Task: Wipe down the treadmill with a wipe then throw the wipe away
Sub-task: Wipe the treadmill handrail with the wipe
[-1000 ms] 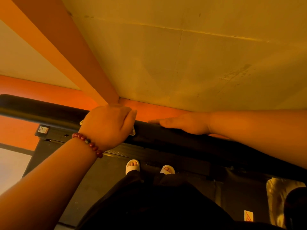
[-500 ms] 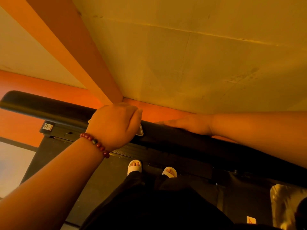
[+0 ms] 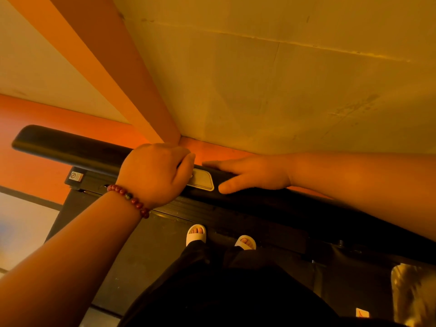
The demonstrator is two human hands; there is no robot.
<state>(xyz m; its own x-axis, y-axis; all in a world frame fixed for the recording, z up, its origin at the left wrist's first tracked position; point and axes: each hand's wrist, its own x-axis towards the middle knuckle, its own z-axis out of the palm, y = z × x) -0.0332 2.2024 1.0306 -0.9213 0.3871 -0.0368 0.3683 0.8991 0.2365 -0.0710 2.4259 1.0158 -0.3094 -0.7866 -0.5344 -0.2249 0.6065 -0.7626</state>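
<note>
The treadmill's black handrail [image 3: 66,145] runs across the view from left to lower right. My left hand [image 3: 155,173], with a red bead bracelet on the wrist, grips the rail with its fingers curled over the top. No wipe shows; anything under that hand is hidden. A silver sensor plate [image 3: 203,179] sits on the rail just right of that hand. My right hand [image 3: 254,173] rests on the rail beyond the plate, fingers straight along the top and the thumb on the near side.
The dark treadmill belt [image 3: 141,251] lies below the rail, and my feet stand on it in white sandals [image 3: 195,234]. An orange and cream wall rises right behind the rail. A shiny pale object [image 3: 410,293] sits at the lower right.
My left hand has slid left along the rail, uncovering the silver sensor plate. My right thumb now shows on the near side of the rail.
</note>
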